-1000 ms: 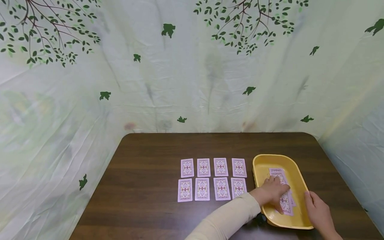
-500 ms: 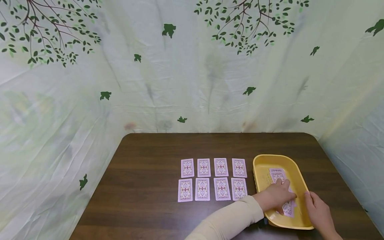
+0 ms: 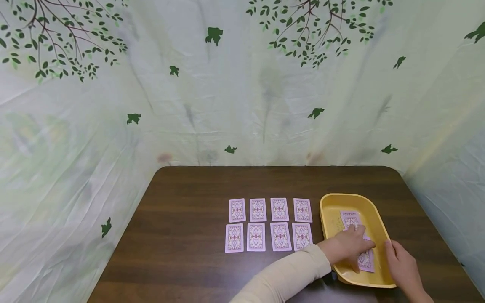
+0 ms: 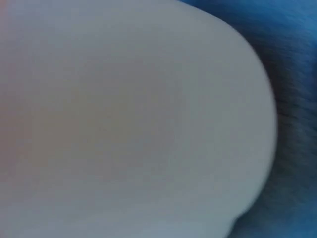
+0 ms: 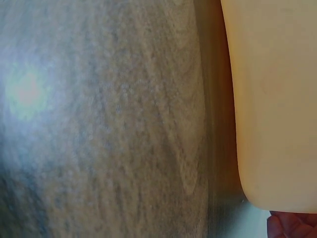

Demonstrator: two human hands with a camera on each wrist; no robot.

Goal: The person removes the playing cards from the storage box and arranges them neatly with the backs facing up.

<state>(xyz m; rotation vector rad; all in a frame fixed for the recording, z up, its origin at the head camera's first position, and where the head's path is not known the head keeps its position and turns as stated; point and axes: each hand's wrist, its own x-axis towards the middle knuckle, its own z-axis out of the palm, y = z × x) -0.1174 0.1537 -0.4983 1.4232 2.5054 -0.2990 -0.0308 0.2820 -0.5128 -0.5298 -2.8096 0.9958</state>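
Observation:
A yellow plastic tray [image 3: 337, 202] sits on the right of the table, with a few patterned playing cards [image 3: 366, 261] lying face down inside. My left hand [image 3: 346, 246], in a cream sleeve, reaches in from the left. Its spread fingers lie over the cards and hide part of them. My right hand [image 3: 405, 267] grips the tray's right rim near the front corner. In the right wrist view the tray's wall [image 5: 277, 109] fills the right side. A blurred pale surface [image 4: 138, 119] takes up most of the left wrist view.
Left of the tray, face-down cards [image 3: 279, 236] lie in two rows, evenly spaced. The dark wooden table [image 3: 182, 235] has a rounded far edge. Behind it hangs a pale cloth [image 3: 246, 109] printed with branches and green leaf shapes.
My left hand has shifted a little to the right within the tray. The lower cards have moved slightly right and now overlap more closely. My right hand stays on the rim.

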